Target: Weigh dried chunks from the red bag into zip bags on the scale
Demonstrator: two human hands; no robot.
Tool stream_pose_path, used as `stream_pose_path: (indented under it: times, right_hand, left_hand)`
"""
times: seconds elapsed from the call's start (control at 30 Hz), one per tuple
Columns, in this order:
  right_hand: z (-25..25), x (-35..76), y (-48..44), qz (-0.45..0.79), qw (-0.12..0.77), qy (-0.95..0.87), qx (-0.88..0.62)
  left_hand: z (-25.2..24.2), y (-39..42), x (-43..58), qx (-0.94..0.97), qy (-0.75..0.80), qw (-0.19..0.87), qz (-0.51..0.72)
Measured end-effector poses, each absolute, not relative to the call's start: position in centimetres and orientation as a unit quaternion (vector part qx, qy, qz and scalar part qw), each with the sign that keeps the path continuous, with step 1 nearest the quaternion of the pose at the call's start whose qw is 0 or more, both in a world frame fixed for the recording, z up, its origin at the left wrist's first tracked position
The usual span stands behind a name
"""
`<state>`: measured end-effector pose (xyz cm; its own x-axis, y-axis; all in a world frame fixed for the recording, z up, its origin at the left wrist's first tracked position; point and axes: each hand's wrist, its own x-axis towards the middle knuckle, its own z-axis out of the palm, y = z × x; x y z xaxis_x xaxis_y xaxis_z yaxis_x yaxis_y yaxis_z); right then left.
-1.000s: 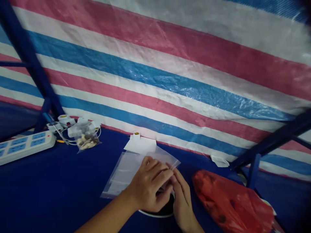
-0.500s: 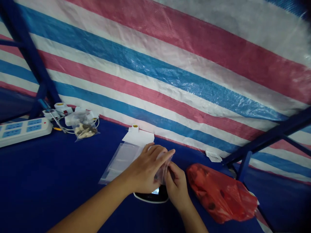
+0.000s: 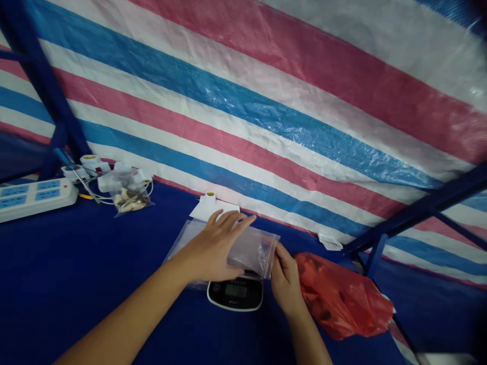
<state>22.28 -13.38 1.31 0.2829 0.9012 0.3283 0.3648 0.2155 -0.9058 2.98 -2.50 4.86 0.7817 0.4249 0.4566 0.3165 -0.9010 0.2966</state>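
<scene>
A clear zip-lock bag [image 3: 253, 248] stretches across the top of a black and white kitchen scale [image 3: 236, 300]. The fingers of my right hand [image 3: 284, 276] pinch the bag at its right edge. My left hand [image 3: 218, 248] lies over the bag's left part, fingers stretched out and thumb apart. Other clear plastic [image 3: 179, 239] shows beneath and left of that hand. Most of the scale's platform is hidden under the bag and hand; its display at the front is visible.
A red plastic bag [image 3: 342, 299] with lumpy contents lies right of my right hand. At the back stand white paper [image 3: 201, 208] and a bulb socket [image 3: 210, 195]. Further left are a small bag of pale and dark pieces [image 3: 131, 200] and a power strip [image 3: 38, 197].
My left hand has shifted left and its fingers have spread. My right hand has drawn the bag's edge right, so the bag now lies stretched out and the scale's display is uncovered.
</scene>
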Motion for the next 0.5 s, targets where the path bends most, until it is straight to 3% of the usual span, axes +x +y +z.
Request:
stream_pose_path:
  times: [0.33,0.5]
  right_hand:
    - [0.5,20.5,-13.2,0.238,0.465,-0.674,-0.522]
    - [3.7,21.3,-14.2,0.162,0.461,-0.685,-0.541]
  left_hand:
    - [3.8,-6.1,5.5,0.937,0.136,0.087,0.310]
    - [4.4,-5.3,4.8,0.935,0.127,0.047,0.328]
